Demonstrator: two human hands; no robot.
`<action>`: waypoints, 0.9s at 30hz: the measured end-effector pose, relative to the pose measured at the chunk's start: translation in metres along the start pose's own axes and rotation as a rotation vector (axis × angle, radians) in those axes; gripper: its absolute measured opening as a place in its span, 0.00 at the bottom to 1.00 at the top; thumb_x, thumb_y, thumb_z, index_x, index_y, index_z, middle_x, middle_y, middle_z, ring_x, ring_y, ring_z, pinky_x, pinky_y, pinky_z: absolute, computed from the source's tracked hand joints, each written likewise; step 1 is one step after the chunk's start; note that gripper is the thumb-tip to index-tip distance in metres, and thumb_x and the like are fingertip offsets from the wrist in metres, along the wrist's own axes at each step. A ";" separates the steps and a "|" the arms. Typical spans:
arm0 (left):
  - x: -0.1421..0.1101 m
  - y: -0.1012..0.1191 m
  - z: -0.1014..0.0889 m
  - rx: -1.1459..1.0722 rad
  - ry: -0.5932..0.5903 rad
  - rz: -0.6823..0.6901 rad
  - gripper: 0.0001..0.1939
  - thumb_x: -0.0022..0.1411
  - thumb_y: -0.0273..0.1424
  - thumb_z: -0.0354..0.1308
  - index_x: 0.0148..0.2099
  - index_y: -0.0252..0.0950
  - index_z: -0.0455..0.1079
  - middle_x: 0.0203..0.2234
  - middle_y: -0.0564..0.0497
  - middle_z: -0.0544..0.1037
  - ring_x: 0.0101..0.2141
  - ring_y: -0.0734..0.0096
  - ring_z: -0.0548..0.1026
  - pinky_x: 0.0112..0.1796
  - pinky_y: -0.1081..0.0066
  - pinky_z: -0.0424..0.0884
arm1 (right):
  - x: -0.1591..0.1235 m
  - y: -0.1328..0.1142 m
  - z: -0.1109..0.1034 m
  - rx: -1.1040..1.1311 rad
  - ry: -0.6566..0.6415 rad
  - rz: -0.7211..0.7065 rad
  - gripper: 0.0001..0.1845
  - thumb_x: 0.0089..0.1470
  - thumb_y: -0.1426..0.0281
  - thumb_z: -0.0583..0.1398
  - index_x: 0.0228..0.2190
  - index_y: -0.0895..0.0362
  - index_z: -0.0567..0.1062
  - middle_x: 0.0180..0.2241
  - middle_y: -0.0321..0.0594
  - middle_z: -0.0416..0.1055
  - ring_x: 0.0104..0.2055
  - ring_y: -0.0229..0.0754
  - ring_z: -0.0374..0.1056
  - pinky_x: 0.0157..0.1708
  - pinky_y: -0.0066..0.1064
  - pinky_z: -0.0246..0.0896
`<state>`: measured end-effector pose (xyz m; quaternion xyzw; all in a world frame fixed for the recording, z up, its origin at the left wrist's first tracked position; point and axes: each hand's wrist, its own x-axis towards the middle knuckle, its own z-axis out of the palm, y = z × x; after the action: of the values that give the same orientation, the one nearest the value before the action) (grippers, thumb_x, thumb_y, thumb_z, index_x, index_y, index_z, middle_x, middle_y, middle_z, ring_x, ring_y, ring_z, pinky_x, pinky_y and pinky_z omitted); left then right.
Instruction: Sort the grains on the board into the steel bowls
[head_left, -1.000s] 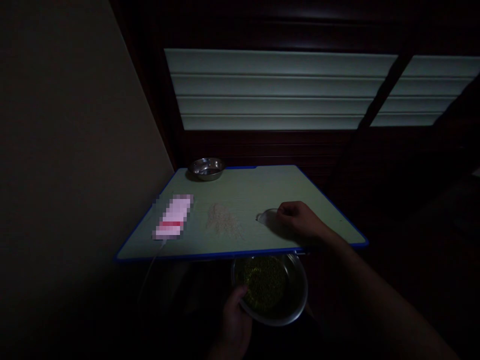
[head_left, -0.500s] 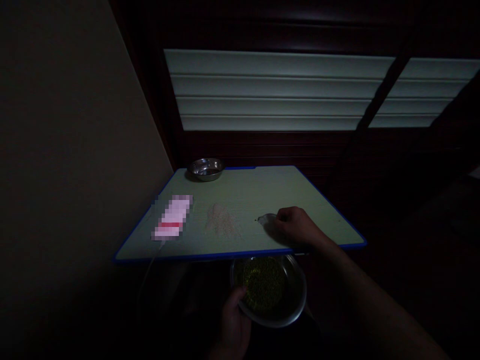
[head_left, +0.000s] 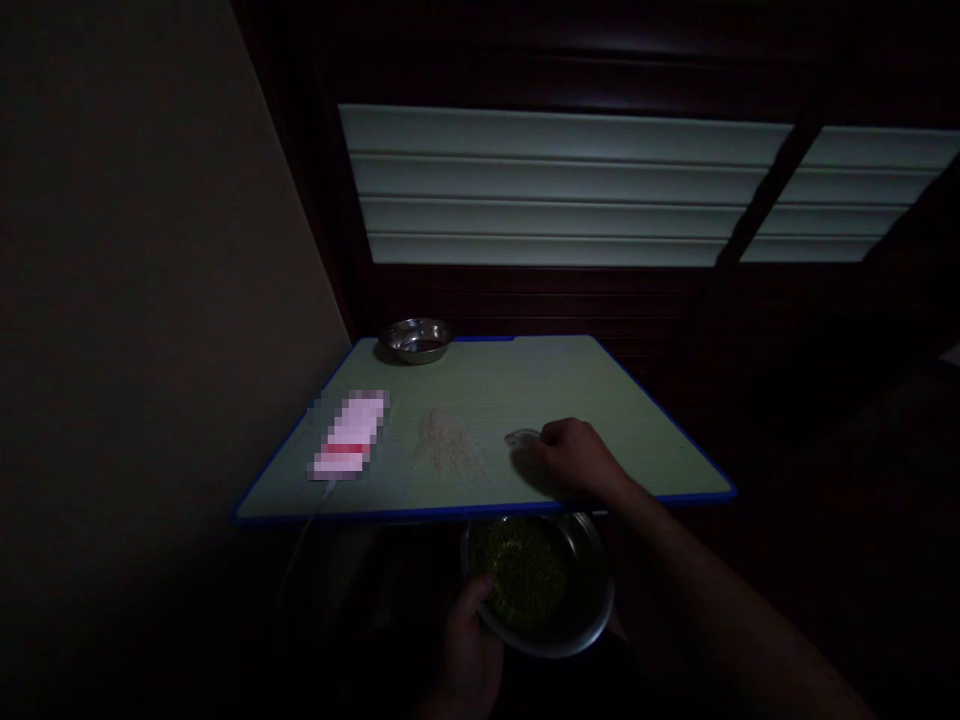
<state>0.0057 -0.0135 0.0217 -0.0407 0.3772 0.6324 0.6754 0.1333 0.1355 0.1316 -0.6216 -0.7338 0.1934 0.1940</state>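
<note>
My left hand (head_left: 472,635) grips the near-left rim of a metal bowl (head_left: 600,600), thumb over the edge. Small green grains, probably mung beans (head_left: 529,570), lie inside it. The bowl is held just below the table's front edge. Over the table (head_left: 517,375), my right hand (head_left: 574,455) is closed on a small shiny spoon (head_left: 523,438), its tip pointing left and low over the tabletop. To the left of the spoon, a loose pile of pale fine grains (head_left: 446,440) is spread on the table; the dim light hides their kind.
A second, shallow metal bowl (head_left: 417,342) stands at the table's back left, something dark in it. A lit phone (head_left: 350,435), blurred out, lies at the left with a cable (head_left: 304,540) hanging over the front edge. A wall (head_left: 165,250) rises at the left, a slatted panel (head_left: 540,185) behind.
My right hand and the spoon have moved slightly left, over the spot where a small dark speck lay. My left hand still holds the bowl in place.
</note>
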 end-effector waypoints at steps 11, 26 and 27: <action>-0.001 0.001 0.001 0.015 0.016 -0.010 0.09 0.49 0.29 0.61 0.33 0.34 0.79 0.32 0.45 0.83 0.45 0.51 0.78 0.52 0.52 0.68 | 0.017 0.013 -0.015 0.204 -0.048 -0.072 0.10 0.51 0.69 0.58 0.23 0.60 0.75 0.21 0.38 0.73 0.23 0.35 0.64 0.24 0.25 0.53; 0.000 0.004 0.002 0.011 0.018 0.012 0.10 0.48 0.29 0.61 0.35 0.34 0.79 0.33 0.45 0.83 0.45 0.51 0.78 0.54 0.51 0.66 | 0.047 0.039 -0.017 0.211 -0.130 -0.183 0.15 0.53 0.74 0.61 0.43 0.60 0.80 0.39 0.45 0.80 0.36 0.40 0.72 0.38 0.29 0.63; 0.000 0.004 0.002 0.011 0.022 0.014 0.10 0.48 0.29 0.62 0.34 0.34 0.79 0.33 0.45 0.83 0.45 0.51 0.78 0.54 0.52 0.66 | 0.046 0.036 -0.017 0.225 -0.157 -0.184 0.16 0.53 0.73 0.61 0.44 0.60 0.80 0.38 0.45 0.80 0.35 0.40 0.72 0.38 0.29 0.63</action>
<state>0.0030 -0.0121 0.0247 -0.0415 0.3882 0.6345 0.6671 0.1657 0.1868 0.1293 -0.5091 -0.7744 0.3037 0.2212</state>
